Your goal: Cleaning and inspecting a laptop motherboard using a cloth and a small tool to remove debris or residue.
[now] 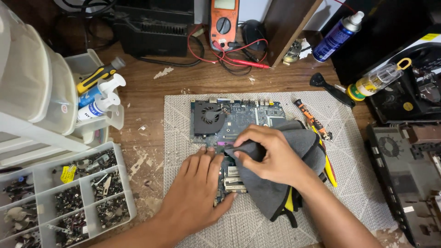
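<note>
head view: cloth on motherboard

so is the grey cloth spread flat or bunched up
Bunched up: the grey cloth is gathered in the right hand over the circuit board.

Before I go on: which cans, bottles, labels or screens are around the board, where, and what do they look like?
Spray can: top right, lying tilted, blue with white cap.
Multimeter: top centre, orange, pale screen, black dial.
Small bottles: left drawer, white with blue labels.
Yellow label: screw organiser, lower left.
Clear bottle: right, yellow cap and ring.
</note>
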